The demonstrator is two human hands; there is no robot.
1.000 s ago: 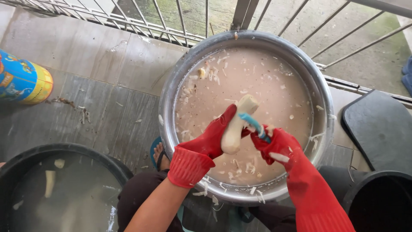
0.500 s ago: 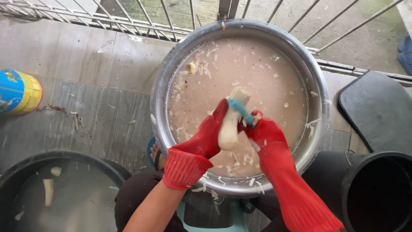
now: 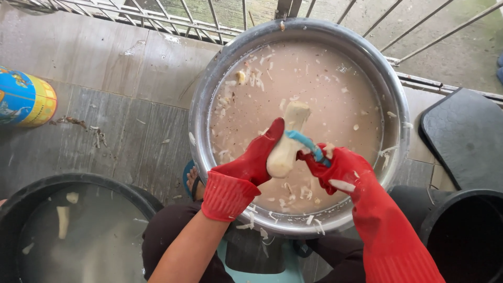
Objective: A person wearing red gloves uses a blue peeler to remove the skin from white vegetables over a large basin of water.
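the pale peeled root [image 3: 287, 140] sits between the two hands, over the cloudy water of the big metal basin [image 3: 209, 94]. its long axis runs from near the person up and away, tilted a little to the right, with the blunt upper end pointing toward the far rim of the basin and the thicker lower end down in the left palm. there is one such root in the hands. the left hand [image 3: 254, 157], in a red glove, is clenched around the lower half of the root, thumb up along its side. the right hand [image 3: 338, 166], also in a red glove, grips a blue-handled peeler [image 3: 309, 144], whose end lies across the root's right side, touching it. white shavings float in the basin beyond and around both hands and stick to the right glove. left of the left hand, low, stands one dark tub [image 3: 31, 204] of water holding a few pale pieces. farther left lies one blue and yellow can [image 3: 26, 99]. right of the right hand stand one black bucket [image 3: 456, 209] and one dark flat lid [image 3: 461, 136].
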